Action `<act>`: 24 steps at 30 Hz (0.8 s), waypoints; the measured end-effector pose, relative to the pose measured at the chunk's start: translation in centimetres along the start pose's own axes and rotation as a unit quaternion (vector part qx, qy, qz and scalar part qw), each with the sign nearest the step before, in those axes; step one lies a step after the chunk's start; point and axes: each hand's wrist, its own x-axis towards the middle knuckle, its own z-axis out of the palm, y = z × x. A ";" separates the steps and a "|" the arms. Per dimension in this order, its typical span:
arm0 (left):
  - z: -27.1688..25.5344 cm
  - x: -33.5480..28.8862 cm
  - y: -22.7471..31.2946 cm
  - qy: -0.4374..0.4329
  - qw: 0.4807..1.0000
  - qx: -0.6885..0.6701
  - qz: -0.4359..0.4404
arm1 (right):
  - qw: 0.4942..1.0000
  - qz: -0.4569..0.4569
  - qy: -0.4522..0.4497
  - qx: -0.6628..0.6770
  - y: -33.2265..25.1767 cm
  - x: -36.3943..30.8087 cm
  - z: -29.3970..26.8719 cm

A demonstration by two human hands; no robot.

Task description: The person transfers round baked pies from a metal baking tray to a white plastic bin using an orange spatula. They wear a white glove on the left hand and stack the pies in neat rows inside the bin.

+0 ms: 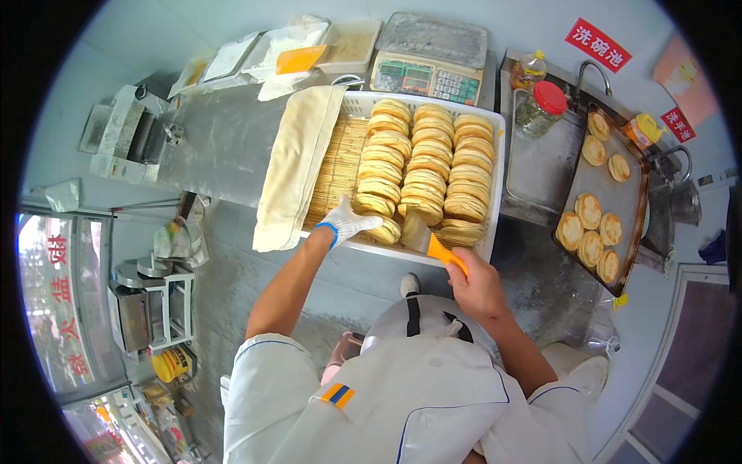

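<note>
My left hand (349,224), in a white knitted glove with a blue cuff, is at the near end of the left row of flatbreads (380,168), thumb and fingers apart; its thumb reaches across the nearest bread. My bare right hand (477,284) is clamped on the orange handle of a scraper (437,250), whose wide blade points away from me, up against the near end of the middle row.

The breads are packed tightly in three rows, running far to near, inside a white crate (500,182). A bamboo mat (334,174) shows along the left of the crate's floor, and a folded cream cloth (294,174) drapes over its left side. Left of that is a metal surface (224,135); beyond the far edge sits a scale (429,66). To the right, eight more flatbreads lie spread out on a dark-rimmed baking tray (635,205), near a red-lidded jar (545,108).
</note>
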 end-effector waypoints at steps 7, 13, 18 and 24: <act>0.2 0.1 1.1 -0.064 0.995 -0.070 0.036 | 1.000 -0.014 -0.004 -0.002 0.2 0.4 1.7; -1.1 -0.8 1.8 -0.011 1.000 0.016 -0.018 | 0.999 -0.002 0.015 0.050 0.5 1.1 2.7; -2.0 -1.4 1.5 0.031 0.998 0.057 -0.028 | 0.997 0.015 0.008 0.077 0.6 1.9 3.8; -1.4 -2.5 2.0 0.052 0.994 0.095 -0.012 | 0.998 0.007 0.026 0.063 1.0 1.9 3.3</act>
